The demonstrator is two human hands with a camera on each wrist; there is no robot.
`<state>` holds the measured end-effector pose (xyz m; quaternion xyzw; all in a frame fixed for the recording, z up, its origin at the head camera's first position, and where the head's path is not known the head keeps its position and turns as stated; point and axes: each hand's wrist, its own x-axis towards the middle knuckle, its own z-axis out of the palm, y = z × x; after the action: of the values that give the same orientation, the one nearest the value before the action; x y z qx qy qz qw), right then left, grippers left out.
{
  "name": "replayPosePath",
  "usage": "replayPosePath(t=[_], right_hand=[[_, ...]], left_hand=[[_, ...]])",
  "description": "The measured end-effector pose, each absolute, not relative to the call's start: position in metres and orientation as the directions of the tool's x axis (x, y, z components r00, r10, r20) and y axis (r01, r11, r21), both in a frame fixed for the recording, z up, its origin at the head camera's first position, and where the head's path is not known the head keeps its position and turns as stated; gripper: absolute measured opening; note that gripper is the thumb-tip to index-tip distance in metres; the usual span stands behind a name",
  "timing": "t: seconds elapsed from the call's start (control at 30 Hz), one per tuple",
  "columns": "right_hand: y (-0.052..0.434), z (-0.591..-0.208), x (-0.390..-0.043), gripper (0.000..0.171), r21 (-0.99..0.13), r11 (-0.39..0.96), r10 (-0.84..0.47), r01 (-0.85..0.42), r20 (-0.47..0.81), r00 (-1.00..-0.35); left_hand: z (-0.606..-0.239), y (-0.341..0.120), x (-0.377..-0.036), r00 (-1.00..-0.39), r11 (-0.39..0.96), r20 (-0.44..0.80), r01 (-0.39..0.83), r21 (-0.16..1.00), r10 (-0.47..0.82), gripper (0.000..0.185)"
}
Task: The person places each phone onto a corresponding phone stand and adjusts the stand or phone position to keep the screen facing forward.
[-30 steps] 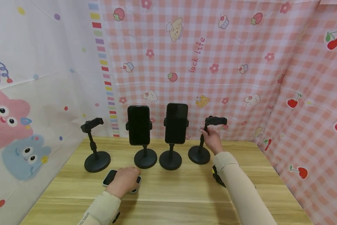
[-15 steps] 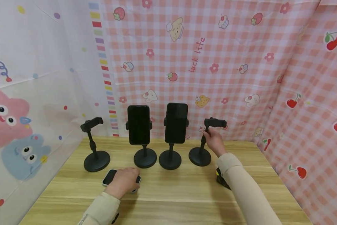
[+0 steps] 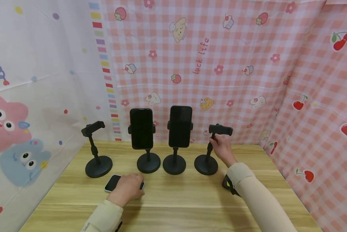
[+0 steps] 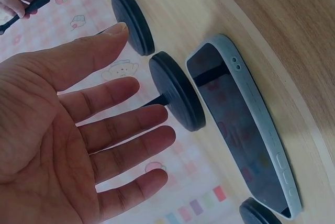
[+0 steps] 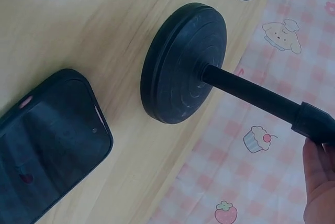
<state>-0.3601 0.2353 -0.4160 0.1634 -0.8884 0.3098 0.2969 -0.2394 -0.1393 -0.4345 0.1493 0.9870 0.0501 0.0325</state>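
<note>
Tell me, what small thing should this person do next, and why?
Probably ease the right grip off the rightmost phone stand and lower it to the black smartphone lying near that stand's base. I'd guess this because the stand is upright with an empty clamp, while both middle phone stands hold smartphones.

Two phones (image 3: 112, 183) lie on the table (image 3: 173, 201) before four stands (image 3: 98, 167).

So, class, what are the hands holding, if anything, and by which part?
The right hand holds the rightmost phone stand by its pole, just below the clamp. The left hand holds nothing.
</note>
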Motion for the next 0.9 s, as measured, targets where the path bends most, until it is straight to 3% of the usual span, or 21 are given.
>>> replayPosePath(t=[0.13,0.23,0.37,0.47,0.67,0.8,0.9], right_hand=[[0.238,-0.417,-0.358,0.009,-0.441,0.754,-0.115,-0.487,0.641,-0.759],[0.240,-0.413,-0.352,0.013,-0.553,0.712,-0.073,-0.434,0.556,-0.828],[0.244,-0.400,-0.339,0.046,-0.755,0.569,0.006,-0.324,0.398,-0.917],[0.250,-0.389,-0.328,0.067,-0.779,0.507,0.019,-0.369,0.439,-0.898],[0.260,-0.361,-0.314,0.081,-0.559,0.658,-0.056,-0.505,0.632,-0.773],[0.257,-0.338,-0.307,0.083,-0.395,0.757,-0.191,-0.521,0.628,-0.754],[0.251,-0.322,-0.303,0.071,-0.260,0.811,-0.302,-0.524,0.582,-0.755]], left_hand=[[-0.436,-0.138,-0.239,-0.950,0.947,-0.030,0.305,0.101,0.310,0.032],[-0.437,-0.137,-0.239,-0.949,0.946,-0.033,0.308,0.100,0.312,0.031],[-0.438,-0.136,-0.239,-0.949,0.947,-0.043,0.306,0.101,0.311,0.031],[-0.438,-0.135,-0.239,-0.949,0.947,-0.044,0.307,0.097,0.312,0.031],[-0.437,-0.134,-0.238,-0.947,0.945,-0.029,0.318,0.081,0.321,0.031],[-0.437,-0.135,-0.238,-0.948,0.946,-0.034,0.313,0.084,0.317,0.030],[-0.437,-0.134,-0.239,-0.947,0.946,-0.040,0.315,0.082,0.319,0.030]])
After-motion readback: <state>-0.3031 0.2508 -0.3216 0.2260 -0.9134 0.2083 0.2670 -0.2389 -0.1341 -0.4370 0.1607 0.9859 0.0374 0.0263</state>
